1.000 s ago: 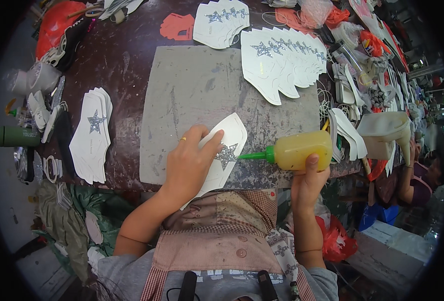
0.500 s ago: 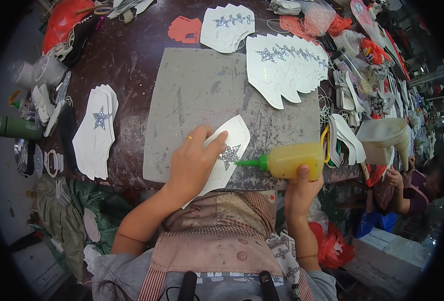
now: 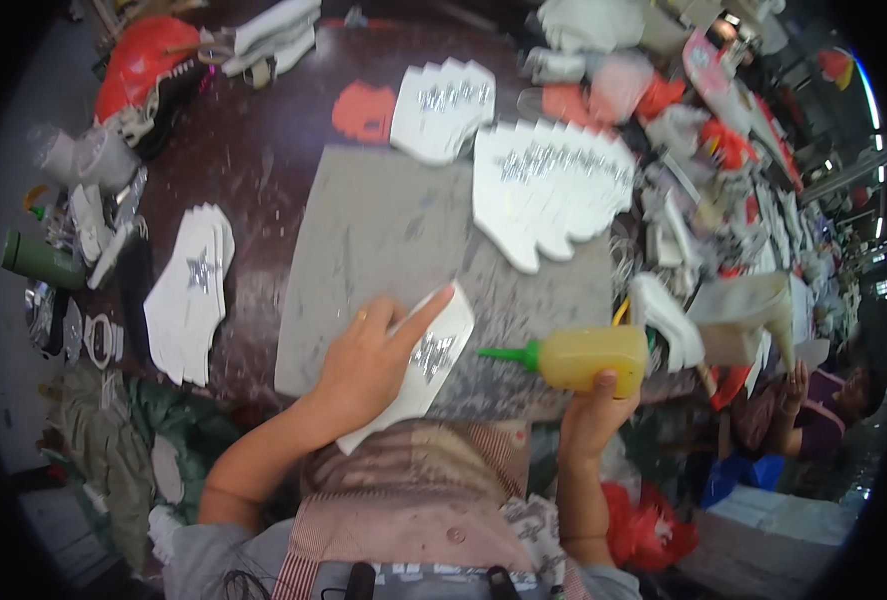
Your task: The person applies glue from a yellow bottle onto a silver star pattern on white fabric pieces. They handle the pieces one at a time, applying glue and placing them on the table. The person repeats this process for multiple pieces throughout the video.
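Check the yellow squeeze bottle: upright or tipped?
Tipped sideways: the yellow squeeze bottle lies level in the right hand, green nozzle pointing left.

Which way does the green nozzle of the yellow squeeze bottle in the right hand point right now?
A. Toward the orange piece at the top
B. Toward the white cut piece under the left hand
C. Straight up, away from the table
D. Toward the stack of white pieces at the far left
B: the right hand holds the yellow squeeze bottle sideways, its green nozzle aimed at the white cut piece that the left hand presses on the grey mat.
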Demonstrator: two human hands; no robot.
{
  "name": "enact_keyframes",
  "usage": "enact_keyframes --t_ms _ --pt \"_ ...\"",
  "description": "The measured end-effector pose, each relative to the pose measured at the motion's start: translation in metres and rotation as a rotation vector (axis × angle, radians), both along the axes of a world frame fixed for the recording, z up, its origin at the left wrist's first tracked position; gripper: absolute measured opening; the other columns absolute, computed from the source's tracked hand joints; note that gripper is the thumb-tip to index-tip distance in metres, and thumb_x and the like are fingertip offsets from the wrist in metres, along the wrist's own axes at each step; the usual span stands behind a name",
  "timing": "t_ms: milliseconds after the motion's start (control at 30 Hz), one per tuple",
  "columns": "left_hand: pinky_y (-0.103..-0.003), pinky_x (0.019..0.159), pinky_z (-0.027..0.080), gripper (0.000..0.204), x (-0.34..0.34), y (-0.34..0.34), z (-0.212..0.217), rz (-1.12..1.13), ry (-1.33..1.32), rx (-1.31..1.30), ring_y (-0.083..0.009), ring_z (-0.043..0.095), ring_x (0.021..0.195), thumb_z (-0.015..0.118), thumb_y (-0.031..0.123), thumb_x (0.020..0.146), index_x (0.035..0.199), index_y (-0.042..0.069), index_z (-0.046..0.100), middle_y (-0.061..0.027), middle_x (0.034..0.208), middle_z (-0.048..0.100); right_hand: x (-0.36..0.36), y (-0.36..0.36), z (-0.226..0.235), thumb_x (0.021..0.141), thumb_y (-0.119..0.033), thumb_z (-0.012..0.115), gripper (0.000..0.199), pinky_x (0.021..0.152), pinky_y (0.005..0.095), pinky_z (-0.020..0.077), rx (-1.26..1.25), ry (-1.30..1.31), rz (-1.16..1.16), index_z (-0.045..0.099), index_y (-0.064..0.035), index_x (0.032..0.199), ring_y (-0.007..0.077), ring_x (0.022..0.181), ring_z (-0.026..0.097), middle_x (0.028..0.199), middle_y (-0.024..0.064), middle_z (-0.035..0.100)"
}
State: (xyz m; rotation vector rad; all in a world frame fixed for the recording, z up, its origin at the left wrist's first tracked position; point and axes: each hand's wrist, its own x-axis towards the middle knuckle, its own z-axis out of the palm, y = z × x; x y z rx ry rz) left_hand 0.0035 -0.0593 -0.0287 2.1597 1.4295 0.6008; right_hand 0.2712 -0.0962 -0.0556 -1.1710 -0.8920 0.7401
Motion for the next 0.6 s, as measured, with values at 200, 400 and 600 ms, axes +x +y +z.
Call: enact_keyframes --t_ms 200,400,600 --pt "-0.035 0.085 0.049 0.086 -0.027 0.141 0.040 0.124 -0.617 -0.109 -0.0154 0.056 0.095 0.056 -0.014 0.081 0.156 0.016 0.028 -0.0063 0.103 0.054 0.044 0.036 -0.025 0.100 -0.041 0.056 0.053 0.099 0.0445 0.0519 0.071 0.717 -0.037 0.046 -0.0089 0.140 0.0291 0.119 0.059 0.133 0.0116 0.057" --pt "-0.032 0.091 0.049 0.085 -0.028 0.314 -0.057 0.680 -0.425 -0.022 -0.0199 0.061 0.101 0.063 -0.008 0.079 0.154 0.009 0.027 -0.0141 0.115 0.060 0.038 0.026 -0.028 0.100 -0.042 0.056 0.055 0.098 0.0447 0.0523 0.089 0.689 -0.019 0.044 -0.0091 0.142 0.0279 0.119 0.059 0.134 0.0105 0.056" --pt "-0.036 0.098 0.046 0.083 -0.037 0.352 -0.128 0.605 -0.197 0.228 -0.0323 0.062 0.107 0.068 0.001 0.079 0.152 0.003 0.027 -0.0209 0.117 0.061 0.039 0.022 -0.028 0.100 -0.041 0.055 0.056 0.099 0.0438 0.0510 0.091 0.647 0.032 0.041 -0.0081 0.144 0.0261 0.121 0.058 0.136 0.0099 0.055"
